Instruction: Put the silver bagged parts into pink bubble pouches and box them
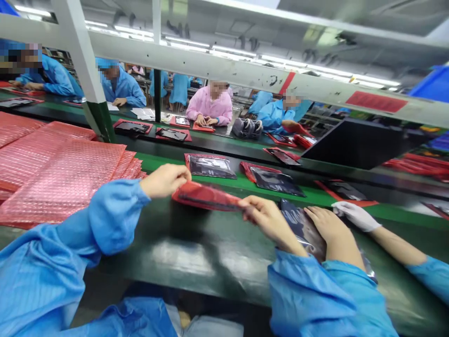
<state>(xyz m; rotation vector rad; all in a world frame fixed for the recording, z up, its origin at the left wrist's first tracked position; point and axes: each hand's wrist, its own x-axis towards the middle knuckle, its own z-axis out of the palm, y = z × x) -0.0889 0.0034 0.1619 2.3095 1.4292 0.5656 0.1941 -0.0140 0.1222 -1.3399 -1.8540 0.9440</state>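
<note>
Over the near edge of the dark green bench, a red bubble-wrap bag (pixel 206 196) with something dark in or against it is held between my two hands. My left hand (pixel 166 180) pinches its left end. At its right end, the fingers of my right hand (pixel 264 213) close round a dark edge; motion blurs this part. The bag is tilted nearly edge-on, so its mouth and contents are hard to make out. A pile of pink-red bubble-wrap bags (pixel 70 173) lies to the left of my left hand.
A co-worker's bare hand (pixel 329 229) rests on dark bagged pieces (pixel 305 229) close by my right; their gloved hand (pixel 356 216) is farther right. Bagged dark panels (pixel 210 166) lie on the green conveyor belt (pixel 161 161). A white-green post (pixel 82 70) stands ahead left. Several people sit opposite.
</note>
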